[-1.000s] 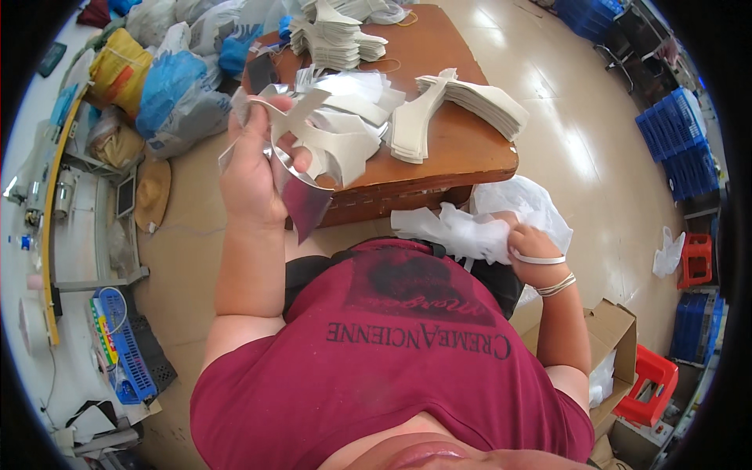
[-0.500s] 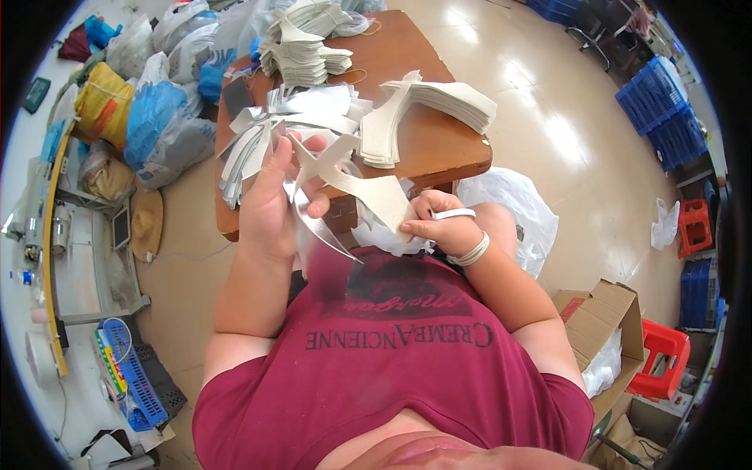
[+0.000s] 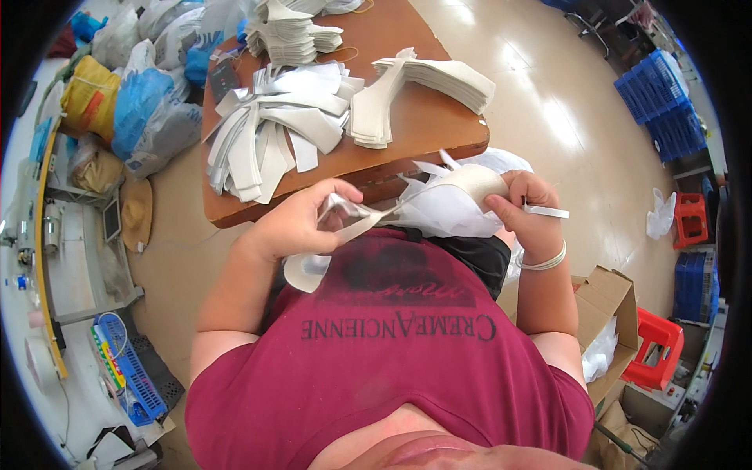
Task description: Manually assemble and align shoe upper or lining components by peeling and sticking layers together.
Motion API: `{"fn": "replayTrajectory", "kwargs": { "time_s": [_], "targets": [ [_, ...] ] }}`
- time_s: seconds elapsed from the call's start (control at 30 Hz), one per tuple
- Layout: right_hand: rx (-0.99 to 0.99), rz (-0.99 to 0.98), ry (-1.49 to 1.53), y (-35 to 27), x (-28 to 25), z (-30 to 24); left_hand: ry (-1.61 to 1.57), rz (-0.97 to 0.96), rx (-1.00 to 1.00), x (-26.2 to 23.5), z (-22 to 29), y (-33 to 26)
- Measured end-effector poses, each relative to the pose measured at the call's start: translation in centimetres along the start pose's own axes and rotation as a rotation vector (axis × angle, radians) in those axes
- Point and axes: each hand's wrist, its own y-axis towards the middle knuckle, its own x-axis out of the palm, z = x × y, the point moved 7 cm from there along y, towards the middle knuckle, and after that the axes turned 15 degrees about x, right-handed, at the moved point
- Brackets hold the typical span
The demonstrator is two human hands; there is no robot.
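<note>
My left hand [image 3: 301,221] pinches a silvery-cream cut piece [image 3: 364,223], and a curved flap hangs below the palm. My right hand [image 3: 534,205], farther right, has its thumb and fingers closed on the broad end of a cream cut piece [image 3: 475,185]. The two pieces run toward each other between my hands; I cannot tell whether they are one piece or two layers. A narrow white band [image 3: 547,211] sticks out at my right fingers. Just beyond, a wooden table [image 3: 407,31] bears a loose fanned pile of cut pieces [image 3: 270,133].
Neat stacks of Y-shaped cream pieces [image 3: 376,110] stand on the table. A white plastic bag [image 3: 458,215] lies behind my hands. Stuffed bags [image 3: 153,117] crowd the left; a cardboard box [image 3: 607,313], red stool [image 3: 658,348] and blue crates [image 3: 650,90] are at right.
My hands have moved apart, the right one outward and the left one lower. The cream piece, earlier flat and showing its branched shape, is now turned and stretched between them.
</note>
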Motion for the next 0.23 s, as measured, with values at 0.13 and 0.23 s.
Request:
{"fn": "replayTrajectory", "kwargs": {
  "time_s": [0.13, 0.23],
  "targets": [
    [-0.010, 0.007, -0.050, -0.5, -1.9, -0.5, 0.165, -0.121, -0.087, -0.7, 0.8, -1.2],
    [-0.005, -0.025, -0.164, -1.0, -2.9, 0.1, 0.299, -0.211, -0.138, -3.0, 0.5, -2.4]
  ]
}}
